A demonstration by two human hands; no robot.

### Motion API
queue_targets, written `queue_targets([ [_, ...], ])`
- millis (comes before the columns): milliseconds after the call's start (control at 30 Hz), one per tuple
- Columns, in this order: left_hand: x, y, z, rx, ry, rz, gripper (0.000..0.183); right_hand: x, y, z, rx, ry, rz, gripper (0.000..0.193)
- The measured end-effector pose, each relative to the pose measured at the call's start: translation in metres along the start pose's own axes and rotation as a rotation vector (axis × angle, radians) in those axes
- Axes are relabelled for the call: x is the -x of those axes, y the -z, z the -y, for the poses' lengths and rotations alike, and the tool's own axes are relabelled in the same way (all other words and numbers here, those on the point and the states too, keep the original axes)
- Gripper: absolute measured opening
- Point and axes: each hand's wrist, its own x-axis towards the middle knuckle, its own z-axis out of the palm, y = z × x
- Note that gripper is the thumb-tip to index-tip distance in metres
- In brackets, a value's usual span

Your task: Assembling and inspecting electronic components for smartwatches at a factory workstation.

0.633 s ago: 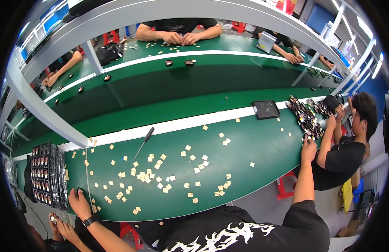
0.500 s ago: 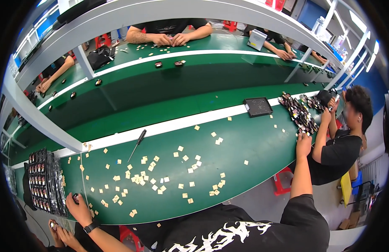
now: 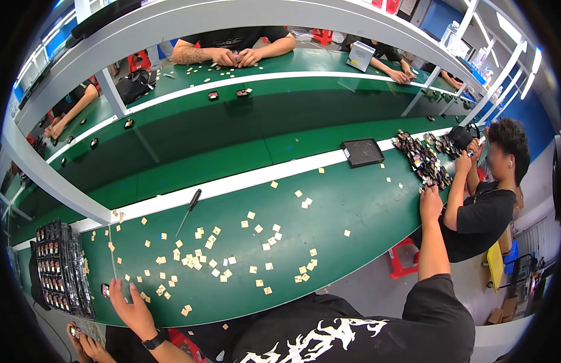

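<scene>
At the left end of the green table, my left hand (image 3: 132, 305) is open, its fingers apart. A small black device (image 3: 105, 290) with a light face lies just beyond its fingertips, beside a stack of black trays (image 3: 62, 266) filled with similar devices. Stretched far to the right, my right hand (image 3: 432, 204) has its fingers drawn together at the near edge of a heap of small dark devices (image 3: 418, 157). What its fingertips grip is too small and partly hidden to make out.
Small cream-coloured square pieces (image 3: 192, 261) lie scattered over the table. A black-handled screwdriver (image 3: 192, 204) and a shallow black tray (image 3: 363, 153) lie along the far edge. A co-worker (image 3: 486, 199) sits at the right. Beyond runs a green conveyor belt (image 3: 232, 145) carrying similar devices.
My left hand has let go of the small black device, which now lies on the table, and has drawn back toward the right. My right hand stays at the heap. The view has shifted slightly.
</scene>
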Motion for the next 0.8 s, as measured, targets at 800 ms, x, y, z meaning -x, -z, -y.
queue_targets([
  [800,0.098,-0.028,-0.175,1.519,0.545,1.092,0.04,0.143,0.253,0.321,-1.326,0.98,0.307,0.028],
])
